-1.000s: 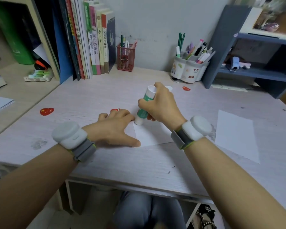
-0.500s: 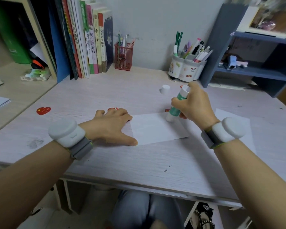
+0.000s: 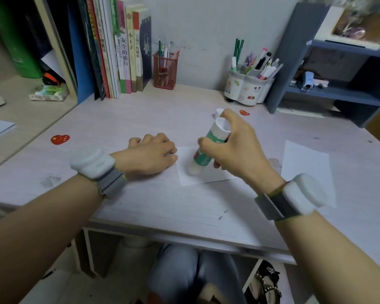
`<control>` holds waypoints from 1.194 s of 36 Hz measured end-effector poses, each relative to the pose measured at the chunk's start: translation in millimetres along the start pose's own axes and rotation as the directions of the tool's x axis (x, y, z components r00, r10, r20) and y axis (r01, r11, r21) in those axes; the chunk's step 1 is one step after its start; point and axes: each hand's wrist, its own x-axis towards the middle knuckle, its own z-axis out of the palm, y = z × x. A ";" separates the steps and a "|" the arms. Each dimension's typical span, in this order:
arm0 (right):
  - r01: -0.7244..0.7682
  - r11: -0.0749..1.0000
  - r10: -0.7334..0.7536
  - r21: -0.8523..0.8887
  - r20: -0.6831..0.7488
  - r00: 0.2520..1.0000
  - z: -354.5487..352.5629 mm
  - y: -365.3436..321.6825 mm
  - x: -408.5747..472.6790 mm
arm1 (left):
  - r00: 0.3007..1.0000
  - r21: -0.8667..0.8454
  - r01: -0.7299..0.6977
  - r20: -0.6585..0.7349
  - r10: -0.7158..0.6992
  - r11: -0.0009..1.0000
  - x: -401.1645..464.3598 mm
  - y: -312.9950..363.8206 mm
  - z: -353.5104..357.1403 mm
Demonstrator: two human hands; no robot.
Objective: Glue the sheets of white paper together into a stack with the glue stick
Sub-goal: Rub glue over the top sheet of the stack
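On the pale wood-grain desk the landmark is the small white paper sheet, flat and rectangular, lying near the desk's middle. Behind it and to the left, against the wall, a red wire-mesh pen cup holds a few pencils and pens. Behind it and to the right a white rounded organiser printed with small cartoon figures is packed with markers, pens and green pencils. Farther right of the sheet a blue-grey shelf unit carries small objects, too blurred to name. Left of the mesh cup a row of upright books leans against a blue divider.

The right hand curls its fingers and thumb round the glue stick, a smooth cylinder with a green-and-white label, tilted with its white lower end pressed on the sheet's left part. Just behind this hand stands the stick's white cap. The left hand lies palm down at the sheet's left edge, fingers close together and bent at the knuckles, thumb tip touching the paper's edge. Whether the other fingertips reach the paper cannot be told. Both wrists wear a white plastic band.

A 2nd white sheet lies flat to the right of the first, apart from it. 2 red heart stickers sit on the desk, 1 well left of the sheet and 1 behind it
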 end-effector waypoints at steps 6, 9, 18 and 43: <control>0.014 0.998 -0.014 -0.053 -0.001 1.000 23.7 4.5 -3.8 | 0.999 -0.008 0.002 -0.033 -0.002 1.000 -1.8 -0.4 0.9; 0.004 0.999 -0.004 -0.048 0.005 1.000 24.0 2.0 -3.5 | 0.999 -0.002 0.010 -0.045 -0.010 1.000 -0.8 1.2 0.1; -0.038 0.999 0.039 -0.023 0.065 0.997 20.3 -7.3 -6.5 | 0.997 0.034 0.016 -0.070 -0.014 0.999 -0.8 3.0 2.9; -0.238 0.928 0.290 0.285 -0.155 0.944 -46.5 22.2 4.5 | 0.997 0.014 0.067 -0.048 -0.066 0.998 0.7 12.6 -2.8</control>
